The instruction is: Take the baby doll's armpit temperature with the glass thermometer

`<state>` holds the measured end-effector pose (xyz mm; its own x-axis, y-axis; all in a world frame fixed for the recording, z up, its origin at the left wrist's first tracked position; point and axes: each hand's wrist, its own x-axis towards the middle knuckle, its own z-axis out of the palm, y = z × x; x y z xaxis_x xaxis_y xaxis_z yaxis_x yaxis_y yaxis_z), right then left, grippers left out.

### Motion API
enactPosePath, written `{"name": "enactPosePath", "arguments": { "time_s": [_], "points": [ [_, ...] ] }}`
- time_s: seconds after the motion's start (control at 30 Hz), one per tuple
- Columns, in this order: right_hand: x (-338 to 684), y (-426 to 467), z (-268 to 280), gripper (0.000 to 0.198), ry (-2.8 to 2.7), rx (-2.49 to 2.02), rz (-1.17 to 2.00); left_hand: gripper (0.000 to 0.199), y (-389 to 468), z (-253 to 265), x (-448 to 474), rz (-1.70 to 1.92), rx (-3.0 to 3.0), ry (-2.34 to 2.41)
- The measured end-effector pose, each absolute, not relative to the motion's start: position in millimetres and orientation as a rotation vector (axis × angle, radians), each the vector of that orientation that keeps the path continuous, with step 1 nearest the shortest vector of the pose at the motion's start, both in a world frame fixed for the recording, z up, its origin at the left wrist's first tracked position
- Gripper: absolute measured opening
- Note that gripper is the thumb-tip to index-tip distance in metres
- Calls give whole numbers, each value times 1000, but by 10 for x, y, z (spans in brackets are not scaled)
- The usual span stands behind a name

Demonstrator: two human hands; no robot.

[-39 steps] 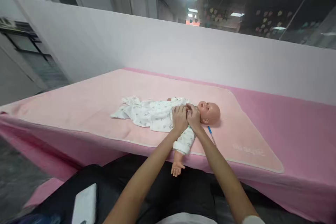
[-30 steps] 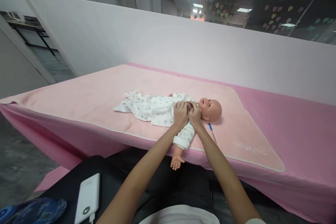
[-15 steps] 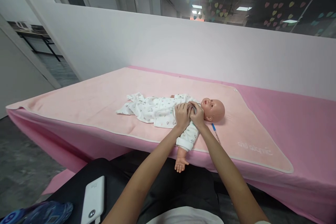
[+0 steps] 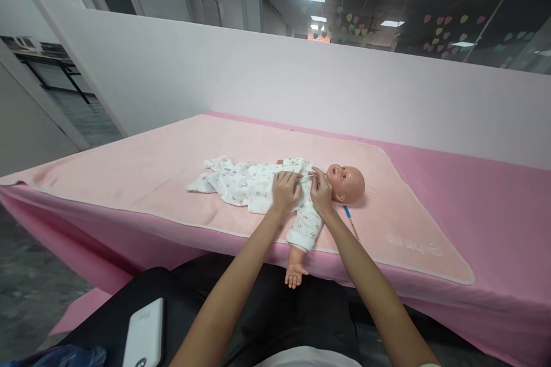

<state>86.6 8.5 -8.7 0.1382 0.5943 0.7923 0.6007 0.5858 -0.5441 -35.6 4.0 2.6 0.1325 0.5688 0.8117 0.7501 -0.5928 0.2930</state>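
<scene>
Currently, left hand [image 4: 286, 192] and right hand [image 4: 321, 192] both narrow, seemingly pinching the patterned garment [image 4: 258, 183] at the chest of the doll [image 4: 349, 184]. Garment's already on the doll, near sleeve over its arm; front fastening hidden, can't tell what's left there. Doll lies on its back on pale mat [image 4: 159, 160]; blue-capped stick [image 4: 347, 212] just beside the doll's head.

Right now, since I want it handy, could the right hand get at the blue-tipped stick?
Probably yes: the stick lies close by on the pink mat, its blue end uncovered, though the right hand is at the doll's outfit.
</scene>
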Motion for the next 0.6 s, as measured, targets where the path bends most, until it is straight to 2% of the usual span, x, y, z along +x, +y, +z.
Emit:
{"name": "enactPosePath", "arguments": {
  "time_s": [0.13,0.6],
  "points": [
    [850,64,-77,30,-1504,-1064,-13,23,21,12,-433,-1450,-2171,-1386],
    [852,83,-87,32,-1569,-1041,-106,8,40,-4,-508,-1421,-2146,-1316]
  ]
}}
